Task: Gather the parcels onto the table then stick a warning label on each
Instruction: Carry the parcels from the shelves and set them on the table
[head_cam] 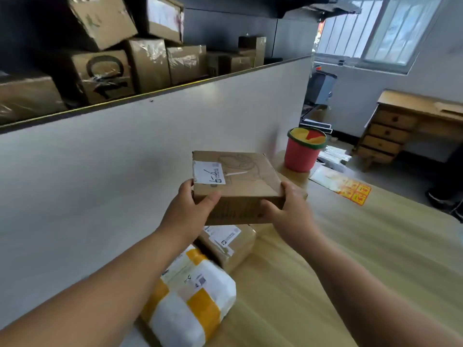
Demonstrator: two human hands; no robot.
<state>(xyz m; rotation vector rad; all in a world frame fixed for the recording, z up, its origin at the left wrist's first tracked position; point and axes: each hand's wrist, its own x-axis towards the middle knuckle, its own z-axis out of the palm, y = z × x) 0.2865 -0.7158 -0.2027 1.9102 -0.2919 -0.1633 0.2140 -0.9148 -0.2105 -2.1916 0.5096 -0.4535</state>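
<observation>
Past the white-and-yellow soft bag parcel [190, 291] on the near pale wooden table [350, 271], left hand [190, 209] and right hand [288, 209] curl round a flat brown cardboard box [245, 176] in the air; gathering, I think, so next comes setting it down.

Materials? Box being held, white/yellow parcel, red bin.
The flat brown box, held by the left hand and right hand: matte cardboard, creased edges, white paper label. The white-and-yellow soft parcel: likely plastic mailer film, puffy and wrinkled. The red round bin: probably moulded plastic, smooth even colour.
</observation>
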